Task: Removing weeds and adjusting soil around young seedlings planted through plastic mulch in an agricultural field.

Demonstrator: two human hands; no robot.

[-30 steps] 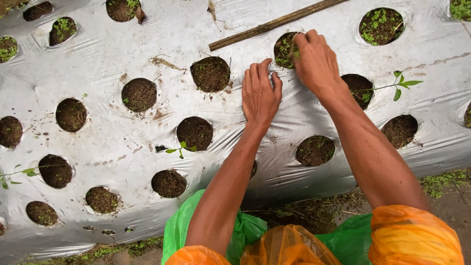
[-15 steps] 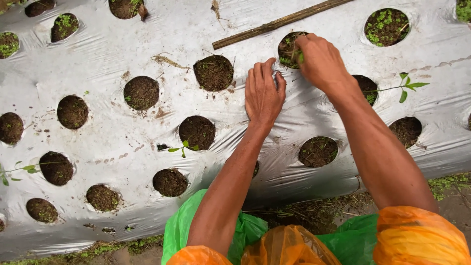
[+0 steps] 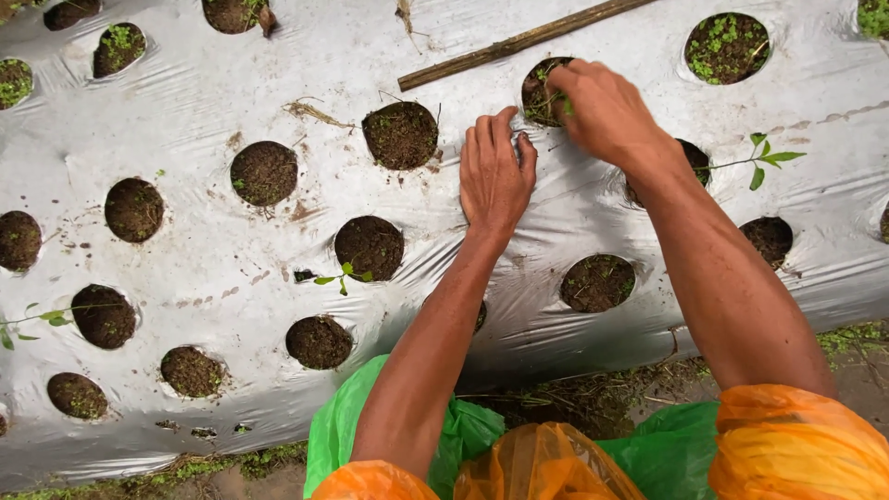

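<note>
- Nearest the camera, orange sleeves (image 3: 796, 444) and a green plastic bag (image 3: 370, 435) sit at six o'clock.
- The left hand (image 3: 495, 171) lies flat, fingers extended, pressed open on the silver mulch sheet (image 3: 185, 268), gripping nothing.
- The right hand (image 3: 607, 111), at one o'clock from the left and just beside it, has its fingers curled, pinching small green weeds (image 3: 556, 100) at the planting hole (image 3: 542, 88).
- That hole lies at twelve o'clock from the left hand's fingertips, under the right fingers; the right hand is nearer.
- Beyond, a brown stick (image 3: 528, 39) runs from eight to two o'clock.
</note>
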